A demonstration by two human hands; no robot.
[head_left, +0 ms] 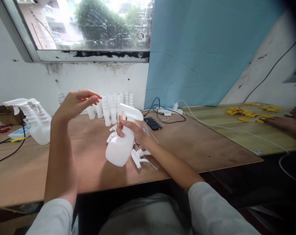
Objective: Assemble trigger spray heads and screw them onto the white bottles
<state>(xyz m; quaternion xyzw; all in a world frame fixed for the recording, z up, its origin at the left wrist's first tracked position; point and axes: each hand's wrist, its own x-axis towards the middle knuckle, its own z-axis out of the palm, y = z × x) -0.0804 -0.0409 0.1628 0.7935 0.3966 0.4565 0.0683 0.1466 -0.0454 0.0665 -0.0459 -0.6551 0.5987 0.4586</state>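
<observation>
Centrally, spray bottle [120, 150], right grip [135, 131] seemingly around neck

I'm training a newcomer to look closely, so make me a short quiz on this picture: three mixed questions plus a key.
1. Multiple choice: what does the right hand hold?
A) black cable
B) white plastic spray bottle
C) brown cardboard box
2. True or false: in the picture, the black rectangular phone lies to the right of that bottle.
3. Fill in: loose white plastic trigger heads lie on the brown wooden ____.

Key: 1 B; 2 true; 3 table.
</observation>
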